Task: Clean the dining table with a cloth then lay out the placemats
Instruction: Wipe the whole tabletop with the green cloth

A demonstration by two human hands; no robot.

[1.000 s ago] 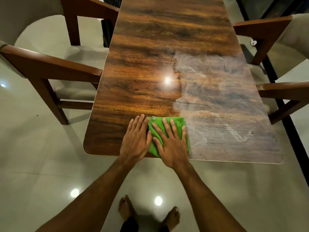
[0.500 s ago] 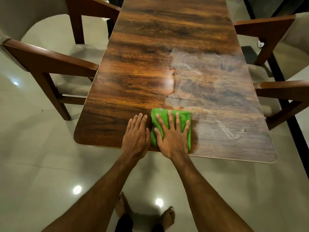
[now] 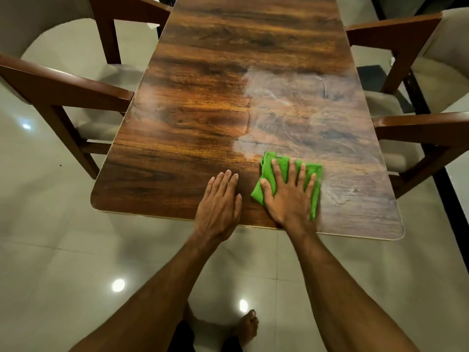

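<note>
Green cloth (image 3: 316, 174), folded. Lies flat on the dining table (image 3: 203, 123) close to the near edge, right of the middle. Pinned under the right hand (image 3: 289, 196): palm down, fingers straight and spread across the fabric, thumb on the cloth's left part, nothing curled or pinched. Just to the left, apart from the cloth, the left hand (image 3: 218, 207): flat on bare wood, fingers straight and together, holding nothing. Both forearms reaching in from the bottom of the view.

Beyond the cloth and to its right, a pale streaky film (image 3: 304, 110) over the right half of the tabletop. On the left half, dark glossy wood grain.

Wooden armchairs with pale seats on both sides, a left chair (image 3: 63, 87) and a right chair (image 3: 418, 128), arms close to the table's long edges. Below, glossy pale floor tiles (image 3: 50, 250) with bright light spots. Between the forearms, near the bottom edge, a bare foot (image 3: 247, 326) on the tiles.
</note>
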